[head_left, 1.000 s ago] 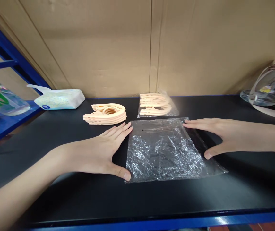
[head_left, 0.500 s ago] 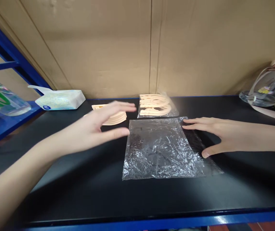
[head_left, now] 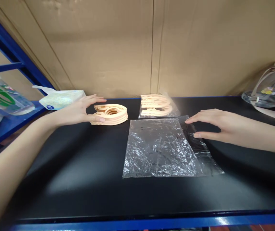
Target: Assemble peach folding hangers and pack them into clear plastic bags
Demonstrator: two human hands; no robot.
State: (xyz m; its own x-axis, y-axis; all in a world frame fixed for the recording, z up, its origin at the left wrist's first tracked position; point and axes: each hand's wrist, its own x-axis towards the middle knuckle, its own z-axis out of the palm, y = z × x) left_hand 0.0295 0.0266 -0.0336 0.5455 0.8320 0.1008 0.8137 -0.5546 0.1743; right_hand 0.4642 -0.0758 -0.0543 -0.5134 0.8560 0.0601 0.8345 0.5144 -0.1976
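My left hand (head_left: 76, 110) reaches to the left end of a stack of peach plastic folding hangers (head_left: 120, 118). Its thumb is at the front of the stack and the fingers stay spread behind; I cannot tell whether the thumb touches it. A clear plastic bag (head_left: 156, 147) lies flat and crinkled on the black table top. Over the bag's right flap hovers my right hand (head_left: 216, 125), open, thumb and fingers apart, holding nothing. Behind the bag, more peach hangers (head_left: 155, 104) lie inside a clear wrapper.
A tissue pack (head_left: 60, 98) stands at the back left, beside a blue shelf frame (head_left: 9, 41) with a clear bottle (head_left: 9, 99). At the far right is a transparent jug (head_left: 269, 88) with a strap. Cardboard (head_left: 103, 48) lines the back.
My left hand has moved left and back from in front of the hangers to their left end. My right hand has shifted slightly, its thumb higher and closer to the fingers.
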